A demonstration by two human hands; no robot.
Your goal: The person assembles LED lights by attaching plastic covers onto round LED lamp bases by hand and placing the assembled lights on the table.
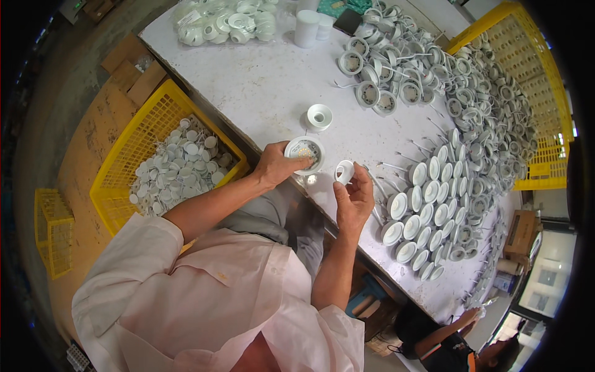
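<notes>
Near the table's front edge, my left hand (274, 165) grips a round white LED downlight housing (318, 166), its open side up and small lights showing inside. My right hand (354, 199) pinches a small white ring-shaped cup (344, 168) between thumb and fingers, slightly apart from the housing. Just beyond them a white flanged cup (319, 118) rests on the table, possibly several nested together. Finished-looking round lamps with white faces (414, 199) stand in tilted rows to my right, their wires trailing toward me.
Loose grey-white housings (387, 74) heap up at the far right, spilling from a tipped yellow crate (551, 93). A yellow basket (111, 167) of white discs (186, 149) sits left. A plastic bag of white cups (226, 22) lies at the back. A co-worker's arm (443, 335) shows lower right.
</notes>
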